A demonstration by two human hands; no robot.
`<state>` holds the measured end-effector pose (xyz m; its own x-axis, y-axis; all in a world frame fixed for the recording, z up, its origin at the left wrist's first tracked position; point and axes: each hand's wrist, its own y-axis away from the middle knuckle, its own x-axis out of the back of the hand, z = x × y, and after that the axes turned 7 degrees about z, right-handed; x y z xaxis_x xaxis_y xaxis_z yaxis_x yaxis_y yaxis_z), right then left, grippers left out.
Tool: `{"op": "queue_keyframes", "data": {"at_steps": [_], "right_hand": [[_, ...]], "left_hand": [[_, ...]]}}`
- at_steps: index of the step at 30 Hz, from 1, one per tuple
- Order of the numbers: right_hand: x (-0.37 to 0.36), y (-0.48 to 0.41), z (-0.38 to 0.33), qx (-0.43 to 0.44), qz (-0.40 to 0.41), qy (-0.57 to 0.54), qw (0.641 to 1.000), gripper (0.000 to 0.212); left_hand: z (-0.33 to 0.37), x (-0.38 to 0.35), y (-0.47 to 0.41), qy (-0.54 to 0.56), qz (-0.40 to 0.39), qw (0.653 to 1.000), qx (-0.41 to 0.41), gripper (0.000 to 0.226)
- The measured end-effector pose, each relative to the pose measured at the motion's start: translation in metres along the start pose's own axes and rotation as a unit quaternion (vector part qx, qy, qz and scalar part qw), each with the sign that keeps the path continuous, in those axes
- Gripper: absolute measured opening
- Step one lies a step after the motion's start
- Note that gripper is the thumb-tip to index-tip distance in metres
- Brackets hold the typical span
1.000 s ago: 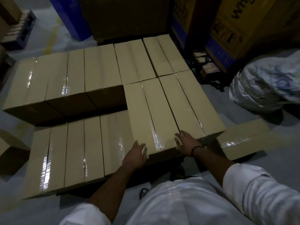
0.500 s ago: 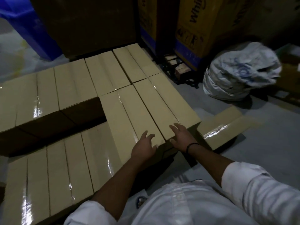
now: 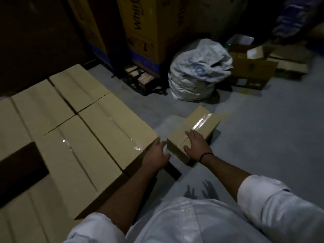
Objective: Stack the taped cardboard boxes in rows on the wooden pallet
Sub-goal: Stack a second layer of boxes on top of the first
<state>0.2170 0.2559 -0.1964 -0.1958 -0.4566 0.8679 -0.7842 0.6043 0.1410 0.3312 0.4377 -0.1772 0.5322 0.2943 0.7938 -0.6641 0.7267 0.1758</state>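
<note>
Your left hand [image 3: 157,155] reaches into the narrow gap beside the stacked boxes [image 3: 108,130], grip spread, with fingertips [image 3: 162,145] at the near corner of the loose box [image 3: 201,120]; whether they touch it I cannot tell. Your right hand [image 3: 195,146] lies flat on this box, grip spread also, pinching nothing. The box sits on the floor [image 3: 254,146], just beside the right edge of the stack. Lifted with such flat hands it could slip, or squeeze your left fingers against the stack.
</note>
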Motion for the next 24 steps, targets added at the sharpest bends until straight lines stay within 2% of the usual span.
{"op": "queue_keyframes", "data": {"at_steps": [6, 15, 24], "right_hand": [[0.030, 0.005, 0.073, -0.102, 0.030, -0.049, 0.993, 0.070], [0.026, 0.005, 0.123, -0.224, 0.043, -0.161, 0.960, 0.074], [0.027, -0.077, 0.146, -0.250, 0.021, -0.151, 0.956, 0.076]], "left_hand": [[0.057, -0.032, -0.037, -0.026, -0.062, 0.997, -0.024, 0.058], [0.066, -0.058, -0.088, -0.063, -0.131, 0.988, -0.046, 0.057], [0.065, -0.078, -0.185, -0.083, -0.165, 0.982, -0.038, 0.058]]}}
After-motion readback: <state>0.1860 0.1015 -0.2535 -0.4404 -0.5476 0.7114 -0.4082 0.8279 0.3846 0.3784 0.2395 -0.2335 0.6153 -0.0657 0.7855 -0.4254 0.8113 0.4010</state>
